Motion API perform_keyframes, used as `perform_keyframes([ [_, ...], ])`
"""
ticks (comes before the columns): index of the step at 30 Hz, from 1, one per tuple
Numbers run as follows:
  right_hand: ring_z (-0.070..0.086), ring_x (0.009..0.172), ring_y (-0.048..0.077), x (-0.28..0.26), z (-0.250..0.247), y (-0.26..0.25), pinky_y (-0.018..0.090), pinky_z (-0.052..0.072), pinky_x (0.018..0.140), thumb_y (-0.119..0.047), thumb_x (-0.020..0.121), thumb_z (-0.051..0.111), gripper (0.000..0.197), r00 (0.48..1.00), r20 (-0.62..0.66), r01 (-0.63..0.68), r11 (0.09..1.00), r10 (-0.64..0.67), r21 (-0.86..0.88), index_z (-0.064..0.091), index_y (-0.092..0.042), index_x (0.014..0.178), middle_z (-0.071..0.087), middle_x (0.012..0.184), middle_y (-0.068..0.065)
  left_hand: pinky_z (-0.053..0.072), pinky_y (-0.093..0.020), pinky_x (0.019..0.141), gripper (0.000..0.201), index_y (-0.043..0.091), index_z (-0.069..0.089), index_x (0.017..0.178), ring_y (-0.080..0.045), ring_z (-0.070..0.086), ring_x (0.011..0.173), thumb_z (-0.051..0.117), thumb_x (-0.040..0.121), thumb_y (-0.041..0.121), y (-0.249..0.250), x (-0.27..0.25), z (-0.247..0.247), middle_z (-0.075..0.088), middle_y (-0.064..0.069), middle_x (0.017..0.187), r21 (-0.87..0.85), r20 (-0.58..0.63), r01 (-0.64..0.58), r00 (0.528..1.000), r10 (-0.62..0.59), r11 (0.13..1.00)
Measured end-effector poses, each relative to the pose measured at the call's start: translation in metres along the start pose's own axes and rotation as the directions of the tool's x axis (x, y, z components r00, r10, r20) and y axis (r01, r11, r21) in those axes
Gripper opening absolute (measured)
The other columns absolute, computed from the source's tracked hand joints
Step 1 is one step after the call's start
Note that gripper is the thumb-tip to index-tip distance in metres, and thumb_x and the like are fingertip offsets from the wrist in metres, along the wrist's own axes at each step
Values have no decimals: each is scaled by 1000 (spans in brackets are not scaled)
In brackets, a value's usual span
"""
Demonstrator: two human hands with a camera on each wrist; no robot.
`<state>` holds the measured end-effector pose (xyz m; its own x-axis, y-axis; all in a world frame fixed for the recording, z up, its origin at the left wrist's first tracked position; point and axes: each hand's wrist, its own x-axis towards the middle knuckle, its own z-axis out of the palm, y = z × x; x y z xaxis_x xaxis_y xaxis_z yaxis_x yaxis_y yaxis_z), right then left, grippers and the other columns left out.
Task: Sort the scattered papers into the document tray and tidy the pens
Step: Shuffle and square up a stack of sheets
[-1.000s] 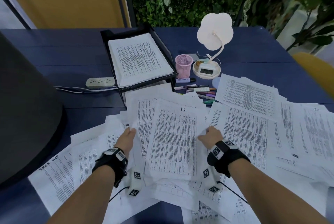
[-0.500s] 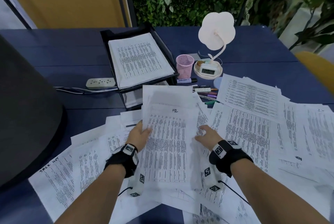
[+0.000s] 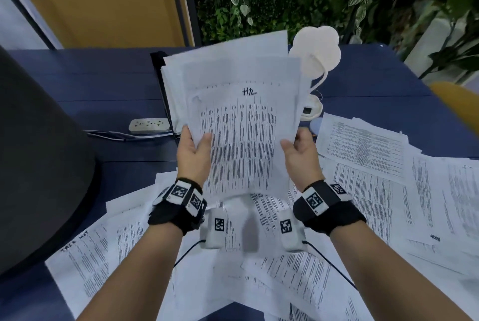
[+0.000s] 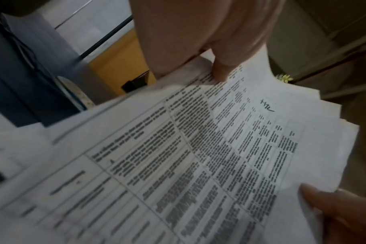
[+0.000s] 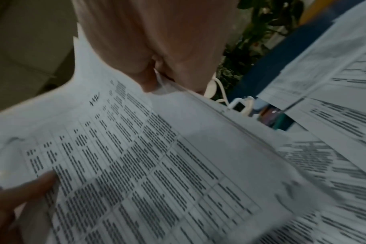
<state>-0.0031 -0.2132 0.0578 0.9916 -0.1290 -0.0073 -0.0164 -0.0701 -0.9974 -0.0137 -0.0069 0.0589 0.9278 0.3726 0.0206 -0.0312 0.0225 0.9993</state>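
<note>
Above the table, paper stack between left hand and right hand.

Held stack of papers: white printed sheets, loosely squared, raised nearly upright above the table; top sheet bears handwritten "H12" and columns of text.
Loose papers: many printed sheets overlapping across the dark blue table, below and to both sides of the stack.
Document tray: black, behind the stack, mostly hidden.
Pens: coloured, blurred, lying beyond the papers.
</note>
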Motion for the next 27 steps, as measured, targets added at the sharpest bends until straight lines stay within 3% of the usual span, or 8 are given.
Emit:
perform_keyframes([
  [5,60,109,16,-4,1,-18,32,47,96,6,90,49,46,998,-30,55,995,-52,86,39,-11,132,60,122,4,28,-45,115,77,6,18,149,-23,31,141,59,86,26,23,0,2,29,-13,153,-48,12,-36,999,37,998],
  [9,58,85,9,-3,-2,-26,31,48,84,-3,75,52,34,995,-48,88,990,-83,114,48,-18,105,60,95,2,41,-46,106,46,4,38,133,-19,56,116,55,91,3,27,3,-4,56,-11,128,-70,28,-58,998,61,996],
  [12,61,97,18,-1,4,-29,43,49,93,-13,75,54,34,994,-29,106,991,-104,77,50,-30,104,62,107,10,36,-44,111,59,5,30,141,-20,47,129,57,90,12,33,1,0,47,-10,140,-54,61,-77,995,80,996],
  [14,59,113,22,-2,9,-34,49,44,102,-16,84,52,35,993,-36,116,990,-114,79,47,-32,114,61,122,8,39,-31,109,54,5,31,140,-8,47,128,56,92,11,35,2,5,48,-3,139,-43,71,-93,993,96,995],
  [16,60,115,19,1,12,-40,42,45,104,-11,92,50,33,985,-83,159,982,-151,103,43,-23,122,61,125,7,40,-7,95,35,15,38,126,19,50,108,51,95,5,35,5,10,52,16,121,-22,56,-159,986,160,987],
  [18,61,110,13,7,12,-42,34,47,101,-7,94,48,31,973,-121,207,976,-197,74,43,-22,120,62,121,3,39,0,88,30,16,37,121,26,48,98,50,96,4,38,4,16,49,22,113,-10,54,-201,978,201,980],
  [23,63,88,15,11,8,-23,28,51,78,2,87,44,44,988,-115,109,993,-105,33,41,-29,117,64,112,0,46,-10,74,34,18,39,117,3,59,93,53,92,1,16,8,11,58,-2,114,33,43,-124,991,123,992],
  [27,55,81,19,11,1,-2,31,45,76,8,83,48,29,989,-145,10,997,1,80,48,-15,100,62,95,4,51,-32,88,27,21,49,105,-17,63,98,60,88,3,-8,6,2,64,-9,112,-2,28,21,999,-21,1000],
])
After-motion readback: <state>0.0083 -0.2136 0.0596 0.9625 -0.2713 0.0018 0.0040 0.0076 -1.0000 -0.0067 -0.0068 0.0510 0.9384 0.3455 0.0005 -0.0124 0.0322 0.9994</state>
